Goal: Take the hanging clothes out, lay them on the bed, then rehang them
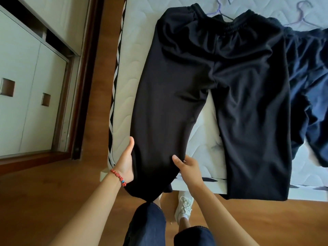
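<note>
Trousers (204,89) black, spread flat.

the fingers of the left hand (126,161) go under the black trousers (209,96) and are hidden; only the thumb and palm show. the right hand (189,168) shows its thumb and knuckles, the fingertips tucked behind the cloth. the trousers cover most of one hanger (221,12), leaving its hook and a bit of shoulder. the navy garment (309,86) runs off the right edge, and the trousers overlap its left side. a second hanger (301,14) is half buried under it. the closet (26,82) is cut off at the left.
</note>
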A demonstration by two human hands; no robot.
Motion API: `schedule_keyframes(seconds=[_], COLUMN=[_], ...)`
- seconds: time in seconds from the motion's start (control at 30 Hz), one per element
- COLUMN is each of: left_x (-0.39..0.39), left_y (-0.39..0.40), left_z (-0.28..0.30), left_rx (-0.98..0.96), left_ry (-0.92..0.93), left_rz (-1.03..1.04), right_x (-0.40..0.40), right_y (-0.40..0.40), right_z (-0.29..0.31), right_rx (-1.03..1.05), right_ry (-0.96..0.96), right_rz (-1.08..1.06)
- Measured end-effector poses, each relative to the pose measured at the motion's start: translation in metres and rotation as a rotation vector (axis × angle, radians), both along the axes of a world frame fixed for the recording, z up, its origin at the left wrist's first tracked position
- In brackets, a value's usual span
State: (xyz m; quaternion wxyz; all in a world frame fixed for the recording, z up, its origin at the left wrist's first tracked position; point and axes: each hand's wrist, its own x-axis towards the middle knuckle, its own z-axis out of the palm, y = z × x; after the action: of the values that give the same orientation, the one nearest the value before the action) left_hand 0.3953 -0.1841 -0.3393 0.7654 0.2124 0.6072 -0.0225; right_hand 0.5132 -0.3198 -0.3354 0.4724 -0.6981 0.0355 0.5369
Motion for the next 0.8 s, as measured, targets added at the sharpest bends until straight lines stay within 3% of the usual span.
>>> schedule_keyframes(seconds=[0.2,0.37,0.43,0.53,0.67,0.8], left_x=[-0.005,-0.012,-0.017,-0.024,-0.034,-0.044], left_y=[-0.01,-0.009,-0.008,-0.011,-0.018,-0.02], left_z=[0.018,0.023,0.024,0.024,0.023,0.027], left_rx=[-0.047,0.07,0.13,0.168,0.128,0.155], left_ry=[-0.077,-0.062,-0.065,-0.122,-0.157,-0.136], left_rz=[-0.05,-0.037,-0.027,0.026,-0.032,-0.211], right_x=[0.0,0.016,0.02,0.021,0.011,0.002], right_y=[-0.009,-0.018,-0.019,-0.021,-0.033,-0.042], right_z=[0.011,0.017,0.02,0.022,0.017,0.017], right_rx=[-0.032,-0.069,-0.075,-0.031,0.116,0.0], right_ry=[-0.042,-0.122,-0.08,0.153,0.409,0.326], right_rz=[-0.078,-0.242,-0.307,-0.347,-0.288,-0.03])
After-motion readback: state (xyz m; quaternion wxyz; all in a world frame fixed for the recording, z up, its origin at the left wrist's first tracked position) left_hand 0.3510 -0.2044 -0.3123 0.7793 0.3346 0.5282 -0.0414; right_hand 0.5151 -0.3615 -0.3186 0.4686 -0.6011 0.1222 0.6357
